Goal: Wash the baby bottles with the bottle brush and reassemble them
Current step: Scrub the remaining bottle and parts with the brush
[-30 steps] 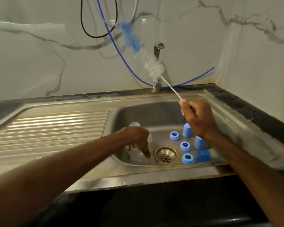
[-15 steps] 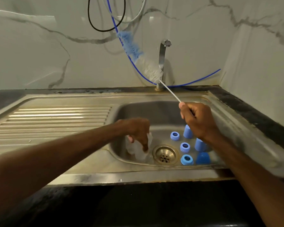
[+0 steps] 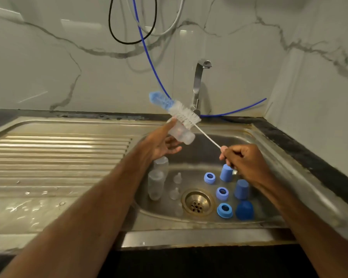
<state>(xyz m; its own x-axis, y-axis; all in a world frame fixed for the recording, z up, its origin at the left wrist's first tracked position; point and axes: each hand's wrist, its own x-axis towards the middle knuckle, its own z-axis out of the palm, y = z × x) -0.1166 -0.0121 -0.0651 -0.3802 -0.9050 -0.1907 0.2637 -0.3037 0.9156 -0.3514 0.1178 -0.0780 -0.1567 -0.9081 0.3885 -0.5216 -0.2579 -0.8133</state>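
Two grips up over sink [image 3: 209, 159]. Left grip [image 3: 161, 145] wraps one clear bottle [image 3: 182, 135], tilted, held loosely. Fluffy end of brush [image 3: 175, 108] sits right by bottle, not inside yet. Right grip [image 3: 243, 163] clenched on thin brush handle. Below, blue caps [image 3: 241, 189] wait in sink. Worry: bottle, if wet, could slip from loose hold, drop, knock caps over.

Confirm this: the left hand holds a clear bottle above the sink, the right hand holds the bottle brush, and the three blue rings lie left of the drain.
One error: the head view shows the three blue rings right of the drain, not left. The left hand does hold the clear bottle, the right hand the bottle brush.
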